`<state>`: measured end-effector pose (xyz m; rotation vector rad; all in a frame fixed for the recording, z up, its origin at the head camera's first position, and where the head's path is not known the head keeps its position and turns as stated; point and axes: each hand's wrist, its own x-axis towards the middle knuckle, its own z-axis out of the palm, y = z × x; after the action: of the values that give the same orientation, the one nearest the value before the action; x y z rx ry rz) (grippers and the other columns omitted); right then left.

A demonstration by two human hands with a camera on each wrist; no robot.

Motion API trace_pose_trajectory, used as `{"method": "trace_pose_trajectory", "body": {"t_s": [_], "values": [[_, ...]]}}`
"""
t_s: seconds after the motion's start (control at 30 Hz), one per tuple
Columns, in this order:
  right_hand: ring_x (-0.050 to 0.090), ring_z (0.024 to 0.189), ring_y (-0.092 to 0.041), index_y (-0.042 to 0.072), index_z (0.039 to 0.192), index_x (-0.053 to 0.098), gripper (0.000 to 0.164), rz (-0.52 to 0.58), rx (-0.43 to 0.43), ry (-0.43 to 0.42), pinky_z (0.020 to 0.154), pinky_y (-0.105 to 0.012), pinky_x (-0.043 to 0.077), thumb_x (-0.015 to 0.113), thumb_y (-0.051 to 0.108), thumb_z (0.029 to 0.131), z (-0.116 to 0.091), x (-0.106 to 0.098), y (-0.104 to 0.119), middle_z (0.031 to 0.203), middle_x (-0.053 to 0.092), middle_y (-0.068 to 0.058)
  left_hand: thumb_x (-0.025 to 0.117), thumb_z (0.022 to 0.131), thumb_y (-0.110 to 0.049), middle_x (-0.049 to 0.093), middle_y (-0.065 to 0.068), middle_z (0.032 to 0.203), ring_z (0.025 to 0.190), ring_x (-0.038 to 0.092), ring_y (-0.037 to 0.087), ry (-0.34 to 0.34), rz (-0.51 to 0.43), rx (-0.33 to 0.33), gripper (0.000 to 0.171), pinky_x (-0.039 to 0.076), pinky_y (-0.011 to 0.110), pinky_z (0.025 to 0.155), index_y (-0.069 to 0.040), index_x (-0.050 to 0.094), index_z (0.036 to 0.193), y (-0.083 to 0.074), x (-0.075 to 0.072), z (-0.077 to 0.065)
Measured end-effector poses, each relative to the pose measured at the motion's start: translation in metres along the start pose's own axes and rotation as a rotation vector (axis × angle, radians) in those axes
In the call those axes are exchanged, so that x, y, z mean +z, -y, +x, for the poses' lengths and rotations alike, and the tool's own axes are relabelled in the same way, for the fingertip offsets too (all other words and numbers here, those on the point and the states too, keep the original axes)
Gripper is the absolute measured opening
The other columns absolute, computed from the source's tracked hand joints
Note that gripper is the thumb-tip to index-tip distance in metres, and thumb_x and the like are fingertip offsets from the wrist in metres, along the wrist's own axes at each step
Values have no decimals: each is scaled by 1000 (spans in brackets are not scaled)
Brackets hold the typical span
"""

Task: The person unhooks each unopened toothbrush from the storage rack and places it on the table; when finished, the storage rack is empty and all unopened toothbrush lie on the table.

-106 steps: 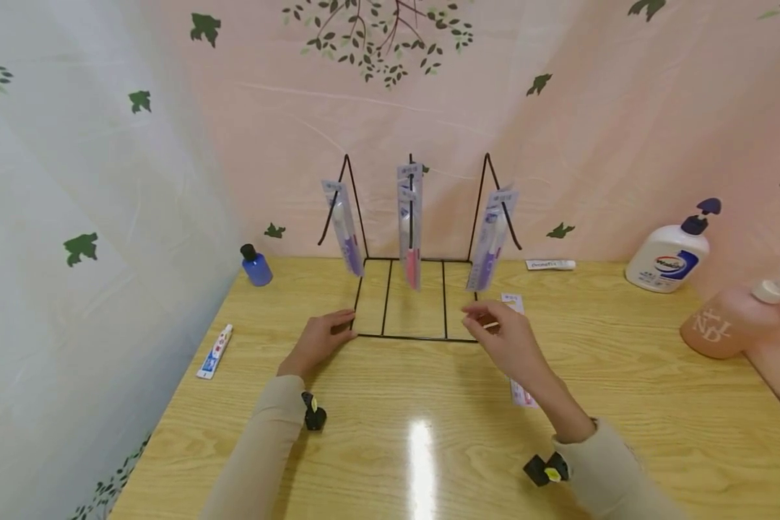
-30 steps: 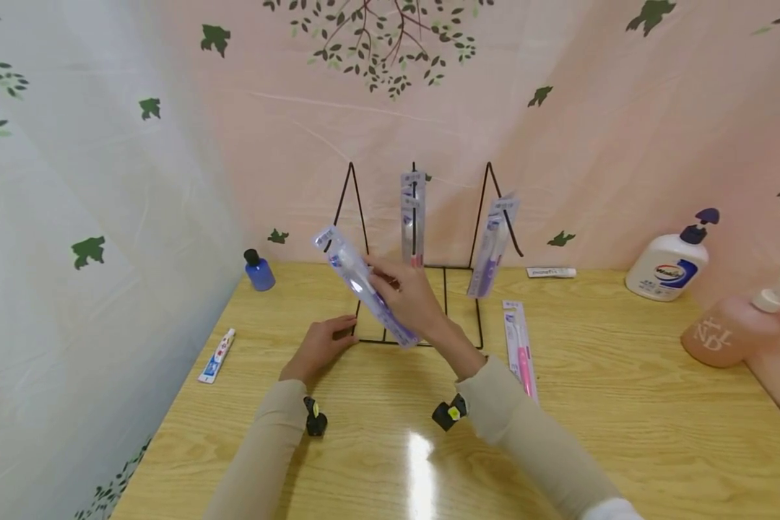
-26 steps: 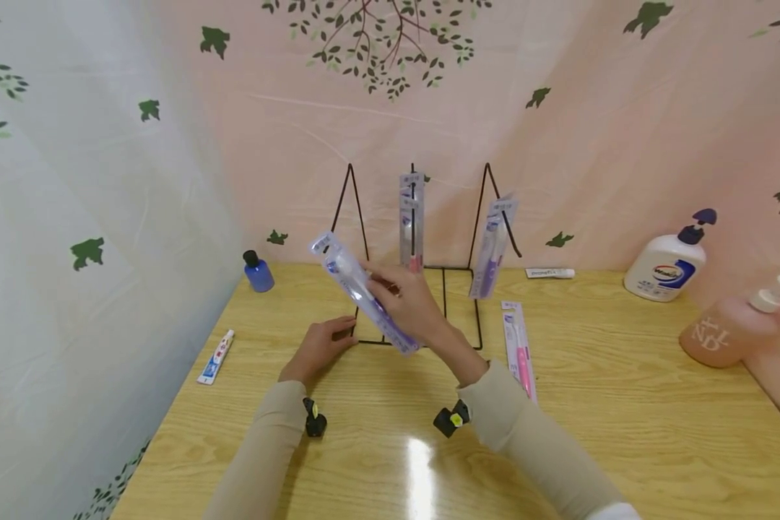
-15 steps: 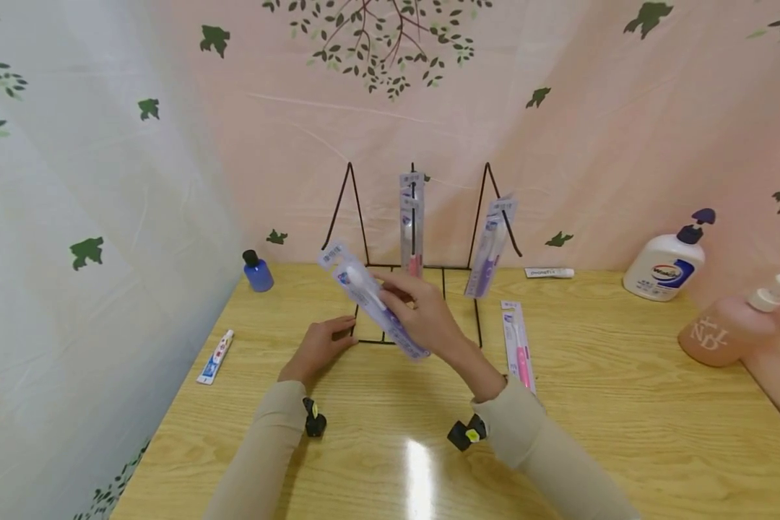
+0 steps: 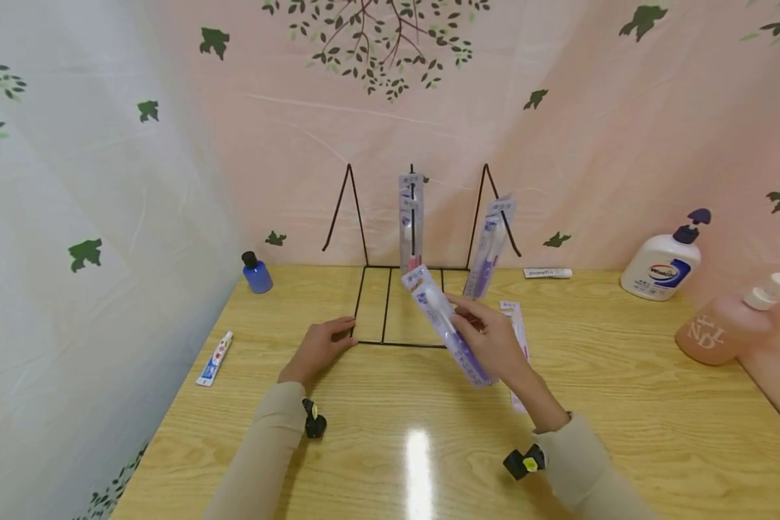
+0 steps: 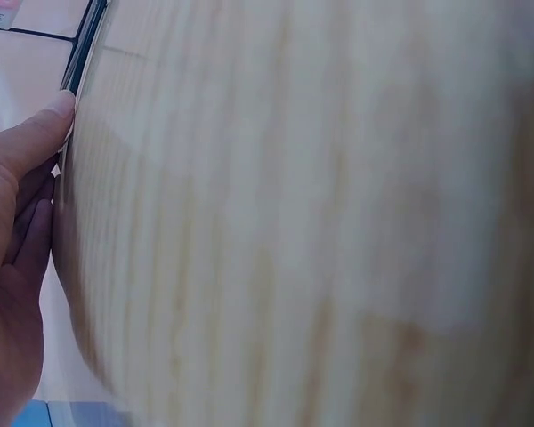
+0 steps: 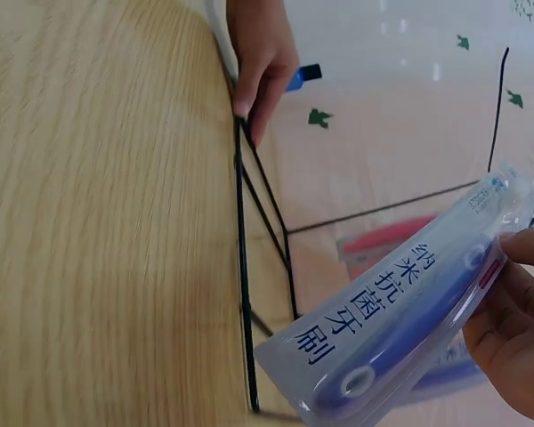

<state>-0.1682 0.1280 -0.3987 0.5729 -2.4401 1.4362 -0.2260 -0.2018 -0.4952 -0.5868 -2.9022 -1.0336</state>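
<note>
My right hand pinches a purple toothbrush in a clear blister pack, tilted over the front right part of a black wire display rack. The right wrist view shows the back of this toothbrush pack, printed with dark blue characters. My left hand holds the rack's front left corner between thumb and fingers. Packaged toothbrushes hang on the middle hook, and a purple one hangs on the right hook. The left hook is bare. Another packaged toothbrush lies on the table, partly hidden by my right hand.
A blue bottle and a toothpaste tube are on the left. Behind the rack's right side lies a small white tube. A white pump bottle and a pinkish pump bottle stand at the right. A patterned cloth hangs behind.
My right hand took the purple toothbrush pack off the left hook and carried it to the right and nearer. My left hand has stayed at the rack's corner.
</note>
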Motion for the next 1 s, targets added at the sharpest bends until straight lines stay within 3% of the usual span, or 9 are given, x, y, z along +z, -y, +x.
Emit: {"method": "trace_pose_trajectory", "body": {"t_s": [0.37, 0.6, 0.77, 1.0], "values": [[61, 70, -4, 9, 130, 60, 35, -105, 107, -145, 59, -15, 51, 60, 15, 96, -35, -62, -33, 92, 69, -13, 65, 92, -28, 52, 5, 142, 134, 45, 27, 16, 5, -42, 48, 38, 44, 111, -8, 56, 135, 0, 1, 0], [55, 73, 4, 5, 135, 54, 40, -195, 289, -191, 60, -9, 48, 56, 20, 98, -51, -105, -64, 102, 64, -17, 64, 92, -27, 52, 5, 142, 134, 45, 26, 14, -1, -46, 48, 39, 43, 110, -8, 56, 135, -2, 1, 0], [54, 75, 5, -1, 138, 48, 45, -225, 448, -120, 61, -13, 50, 51, 23, 100, -55, -122, -98, 110, 62, -23, 64, 93, -26, 51, 5, 143, 134, 45, 27, 27, 3, -53, 48, 38, 44, 111, -8, 55, 136, -5, -1, -1], [59, 88, -21, -6, 137, 45, 47, -244, 577, 55, 67, -22, 51, 48, 24, 101, -52, -121, -130, 113, 57, -26, 65, 92, -27, 51, 4, 142, 134, 45, 27, 28, 14, -53, 48, 39, 44, 110, -9, 55, 135, -6, -1, 0]]}}
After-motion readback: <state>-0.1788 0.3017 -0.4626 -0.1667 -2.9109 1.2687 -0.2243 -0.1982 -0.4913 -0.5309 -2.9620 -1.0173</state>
